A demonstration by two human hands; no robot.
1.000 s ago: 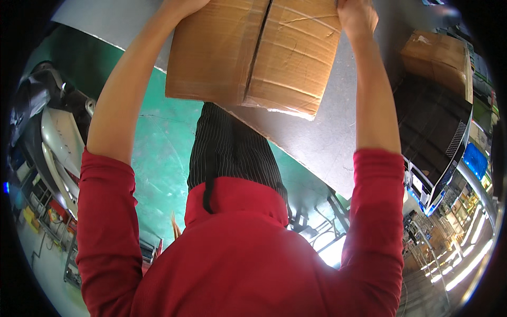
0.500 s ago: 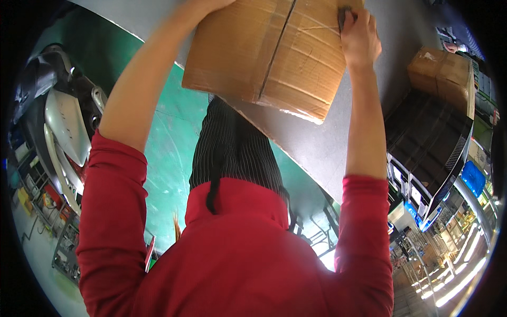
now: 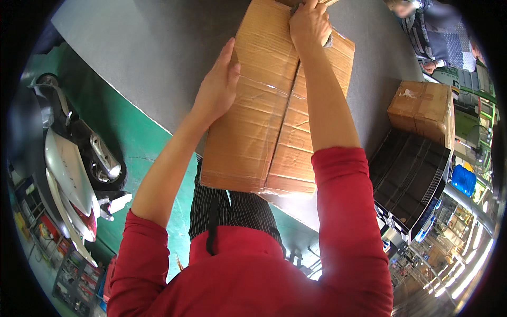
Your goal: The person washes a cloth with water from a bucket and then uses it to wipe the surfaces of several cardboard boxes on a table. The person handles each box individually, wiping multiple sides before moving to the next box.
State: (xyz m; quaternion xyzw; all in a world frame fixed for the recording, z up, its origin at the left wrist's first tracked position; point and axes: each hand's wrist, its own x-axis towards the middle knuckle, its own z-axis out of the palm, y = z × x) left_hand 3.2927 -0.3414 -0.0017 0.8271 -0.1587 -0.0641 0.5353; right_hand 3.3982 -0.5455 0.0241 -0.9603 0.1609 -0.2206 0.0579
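Observation:
A large brown cardboard box (image 3: pixel 251 137) lies on the grey tabletop (image 3: pixel 153 58) in front of me, its near end reaching the edge by my body. A dark seam runs lengthwise down its top, and clear tape glints at the near end. My left hand (image 3: pixel 217 91) rests along the box's left edge, fingers stretched out and thumb apart. At the far part of the box, my right hand (image 3: pixel 310 26) is closed round a dark grey object (image 3: pixel 329 40), mostly hidden by the fingers; its kind cannot be made out.
To the right stand another cardboard box (image 3: pixel 420 108) and a black slatted crate (image 3: pixel 409 177). A person (image 3: pixel 449 39) is at the far right. Left of the table, a scooter (image 3: pixel 71 158) is parked on the green floor (image 3: pixel 140 145). A blue object (image 3: pixel 463 180) sits beyond the crate.
The box now shows lower in the view. My left hand has come back along its left edge, and my right hand, still round the dark object, has shifted left over the box's far part.

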